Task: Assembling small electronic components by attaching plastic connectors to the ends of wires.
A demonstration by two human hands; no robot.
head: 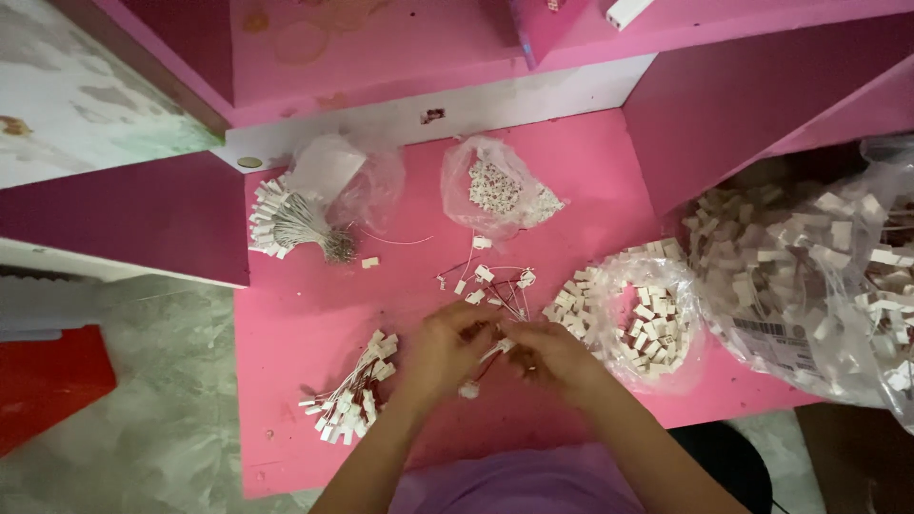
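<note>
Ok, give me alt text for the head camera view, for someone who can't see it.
Two hands, left hand and right hand, meet over a pink table, working small white connectors on thin wires. Around them lie a wired bundle, loose pieces and clear bags full of white connectors.

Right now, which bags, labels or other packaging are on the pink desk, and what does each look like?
Clear bag, back left: crumpled, beside a bundle of wired connectors.
Clear bag, back centre: holds small white pieces.
Open clear bag, right of the hands: rolled rim, white connector housings.
Large clear bag, far right: full of white housings.
White printed label: on the large bag's front.
</note>
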